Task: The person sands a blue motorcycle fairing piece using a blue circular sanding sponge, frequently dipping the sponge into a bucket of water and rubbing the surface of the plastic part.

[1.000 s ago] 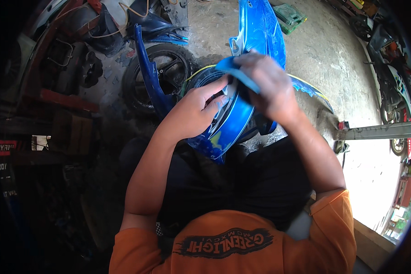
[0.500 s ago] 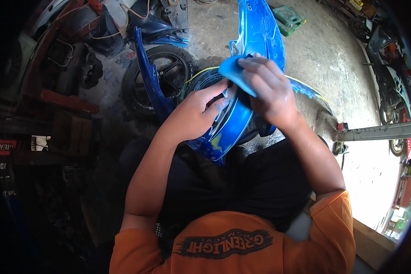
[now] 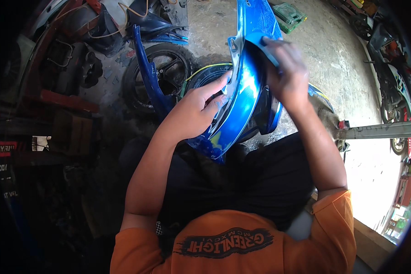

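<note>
A long glossy blue motorcycle body panel [image 3: 242, 100] stands in front of me, its lower end between my knees and its upper end reaching the top of the view. My left hand [image 3: 198, 107] grips the panel's left edge, thumb and forefinger closed on it. In my right hand [image 3: 290, 75], blurred by motion, is a light-blue flexible sheet [image 3: 258, 40], which looks like sandpaper. The sheet lies against the upper part of the panel, bent under the fingers. A pale yellow-green patch shows near the panel's bottom, and the fingers partly hide the sheet.
Behind the panel lies a wheel with a black tyre [image 3: 131, 86]; a narrow dark-blue panel [image 3: 148, 73] leans across it. A green crate [image 3: 288, 18] sits on the concrete floor [image 3: 333, 55]. Motorcycles [image 3: 394, 91] line the right side, beyond a grey metal beam [image 3: 374, 131]. Dark parts crowd the left.
My right hand has slid up and to the right along the panel with the light-blue sheet, uncovering the middle of the panel. My left hand keeps its hold.
</note>
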Available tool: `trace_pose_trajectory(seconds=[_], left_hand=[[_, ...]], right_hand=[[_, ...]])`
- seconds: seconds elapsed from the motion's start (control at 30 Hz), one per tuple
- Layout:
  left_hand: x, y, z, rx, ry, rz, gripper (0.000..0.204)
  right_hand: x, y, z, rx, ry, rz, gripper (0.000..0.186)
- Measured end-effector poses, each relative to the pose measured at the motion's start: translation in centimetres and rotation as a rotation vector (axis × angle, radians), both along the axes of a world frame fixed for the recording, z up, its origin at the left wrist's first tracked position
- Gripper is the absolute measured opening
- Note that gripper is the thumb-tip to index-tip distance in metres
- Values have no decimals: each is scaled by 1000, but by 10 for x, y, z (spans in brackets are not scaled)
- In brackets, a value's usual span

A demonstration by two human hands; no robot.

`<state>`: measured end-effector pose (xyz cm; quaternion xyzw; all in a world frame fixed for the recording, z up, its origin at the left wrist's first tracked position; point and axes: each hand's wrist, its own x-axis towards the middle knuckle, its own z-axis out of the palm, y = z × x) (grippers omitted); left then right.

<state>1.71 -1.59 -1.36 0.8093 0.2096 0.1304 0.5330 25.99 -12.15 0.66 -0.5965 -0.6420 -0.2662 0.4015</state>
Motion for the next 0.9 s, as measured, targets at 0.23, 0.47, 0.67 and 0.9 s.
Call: trace_pose_trajectory(seconds=[0.23,0.47,0.67,0.9], left_hand=[[0,-2,4,5,-6,15,61],[-1,1,-4,17,-45,11,61],[-3,3,-2,-8,-6,9,61],[1,-1,7,0,-27,-16,60]], right_hand=[[2,4,4,-19,18,29,33],[-19,1,5,-81,0,172,42],[-22,5,4,-23,39,163,37],[-2,5,4,-29,126,20,33]])
